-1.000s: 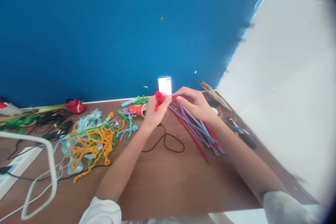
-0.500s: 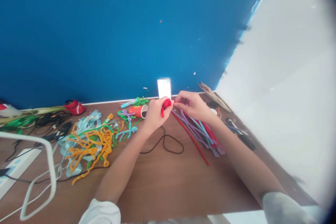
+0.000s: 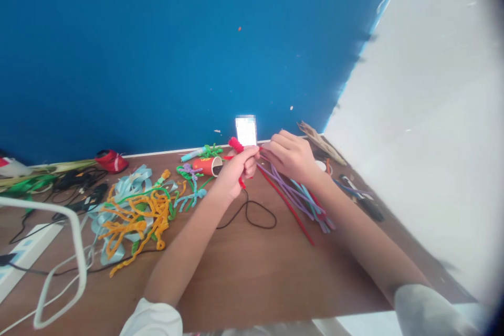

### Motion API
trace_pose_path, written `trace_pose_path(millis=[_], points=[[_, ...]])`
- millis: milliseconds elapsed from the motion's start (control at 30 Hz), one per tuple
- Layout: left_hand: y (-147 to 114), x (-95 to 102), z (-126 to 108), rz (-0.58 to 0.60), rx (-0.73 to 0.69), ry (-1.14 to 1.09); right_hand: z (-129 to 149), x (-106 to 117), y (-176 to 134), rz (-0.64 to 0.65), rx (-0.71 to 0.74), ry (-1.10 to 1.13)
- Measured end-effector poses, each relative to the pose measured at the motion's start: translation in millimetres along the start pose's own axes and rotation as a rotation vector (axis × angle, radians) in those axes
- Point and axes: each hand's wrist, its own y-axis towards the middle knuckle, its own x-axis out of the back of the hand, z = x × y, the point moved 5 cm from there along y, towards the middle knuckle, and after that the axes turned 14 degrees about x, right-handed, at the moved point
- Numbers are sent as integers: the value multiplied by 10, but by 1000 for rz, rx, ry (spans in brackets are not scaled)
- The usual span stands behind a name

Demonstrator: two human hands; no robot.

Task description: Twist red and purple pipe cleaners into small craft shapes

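A fuzzy red pipe cleaner piece, coiled thick at its upper end, is gripped in my left hand, with red ends poking out beside and below the fingers. My right hand is pinched on a thin red strand just to the right of the left fingertips; the strand runs between both hands. Below the right hand lies a bundle of purple, blue and red pipe cleaners. A single red pipe cleaner stretches toward me on the table. Behind the hands stands a lit phone.
An orange-red paper cup lies sideways left of my hands. Further left are tangled orange pipe cleaners with light blue ribbon, a white power strip and a white frame. A black cable loops on the brown table.
My left hand has turned, so the red coil now points up and left instead of facing me. The right hand has shifted slightly, its fingers more curled.
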Motion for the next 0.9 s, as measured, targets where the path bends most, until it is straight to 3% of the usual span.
trace_pose_path(millis=[100,300,433,533,633,733,900], points=[[-79,2,-103,-126,-261,322,-57,-20,-16,-7,-97,162],[-231,-29,-241,-271,-571,917,-113,-12,-6,50,-303,470],[-236,-18,-253,-260,-659,1065,-135,-2,-23,106,-519,808],[-235,-19,-260,-219,-701,1195,-125,-14,-48,70,-637,1097],[-254,0,-296,-230,-721,1201,-124,-45,-80,-30,-750,1306],[-261,4,-305,-220,-700,1117,-140,-72,-100,-119,-808,1364],[-303,-36,-324,-216,-680,974,-136,-149,-125,-174,-861,1527]])
